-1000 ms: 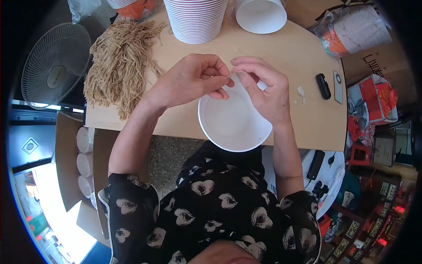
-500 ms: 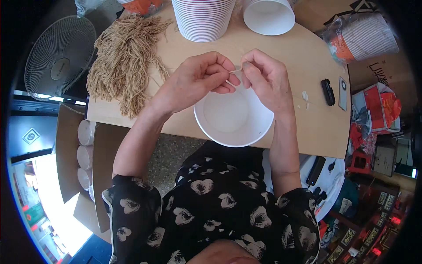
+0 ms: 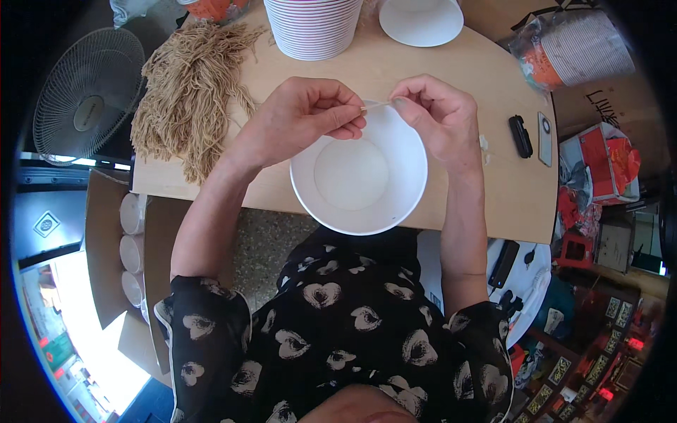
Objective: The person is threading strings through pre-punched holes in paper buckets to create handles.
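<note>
A short, thin pale strand stretches between my two hands above the far rim of a white paper bucket. Its left end is pinched between the thumb and fingers of my left hand. My right hand grips the other end between thumb and forefinger. What the strand is made of is too small to tell. The bucket stands upright at the table's near edge, and its pale round bottom shows. Left of my left hand lies a loose bundle of tan yarn.
Beyond my hands rise a stack of white buckets and a bucket on its side. A black folding object and a silver flat device lie right on the table. A fan and a carton stand left.
My hands have drawn apart, and more of the strand shows between them. The view has shifted slightly, so the bucket sits a little further left in it.
</note>
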`<act>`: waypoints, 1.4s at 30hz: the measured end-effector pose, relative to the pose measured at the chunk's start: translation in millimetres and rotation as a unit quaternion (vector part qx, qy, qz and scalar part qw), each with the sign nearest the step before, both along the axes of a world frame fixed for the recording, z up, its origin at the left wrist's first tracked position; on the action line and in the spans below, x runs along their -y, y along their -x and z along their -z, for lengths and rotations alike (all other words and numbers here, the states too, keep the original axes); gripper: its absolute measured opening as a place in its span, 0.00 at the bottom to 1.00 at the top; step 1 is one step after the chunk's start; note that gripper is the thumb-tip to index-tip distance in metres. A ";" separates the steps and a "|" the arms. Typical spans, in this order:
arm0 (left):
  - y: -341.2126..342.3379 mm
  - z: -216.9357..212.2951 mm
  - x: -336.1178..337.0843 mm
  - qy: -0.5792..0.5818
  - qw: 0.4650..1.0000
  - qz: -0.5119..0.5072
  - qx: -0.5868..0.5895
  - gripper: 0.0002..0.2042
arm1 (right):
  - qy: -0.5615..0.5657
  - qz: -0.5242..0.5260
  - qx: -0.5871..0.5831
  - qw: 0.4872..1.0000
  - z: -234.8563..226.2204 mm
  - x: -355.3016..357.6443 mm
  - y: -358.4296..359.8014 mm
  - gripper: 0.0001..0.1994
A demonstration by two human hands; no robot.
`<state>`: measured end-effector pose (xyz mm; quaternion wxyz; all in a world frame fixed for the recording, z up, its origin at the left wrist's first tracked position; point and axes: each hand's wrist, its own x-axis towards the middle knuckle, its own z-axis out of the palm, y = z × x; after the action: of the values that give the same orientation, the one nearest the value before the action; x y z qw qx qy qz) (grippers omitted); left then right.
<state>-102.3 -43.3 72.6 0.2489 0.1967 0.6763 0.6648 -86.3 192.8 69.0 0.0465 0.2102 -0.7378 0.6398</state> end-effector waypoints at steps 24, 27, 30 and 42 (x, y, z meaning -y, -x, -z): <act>-25.7 17.9 -15.8 0.030 0.959 -0.181 -0.216 0.05 | 0.046 0.046 0.156 0.986 -7.3 14.7 -9.0 0.09; -27.5 7.4 -14.8 0.105 0.917 -0.177 -0.343 0.05 | 0.061 0.055 0.141 0.987 -9.9 13.8 -15.0 0.08; -30.3 3.9 -18.5 0.147 0.900 -0.178 -0.369 0.04 | -0.036 0.133 0.088 0.987 -8.5 24.3 -38.8 0.05; 1.1 10.0 -80.4 0.156 0.848 -0.336 -0.379 0.03 | -0.196 0.145 -0.242 0.939 -4.3 -1.0 66.0 0.03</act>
<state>-103.3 37.1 62.6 -0.2378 0.1528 0.8375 0.4677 -152.2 193.8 73.3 0.2733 0.2544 -0.8377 0.3986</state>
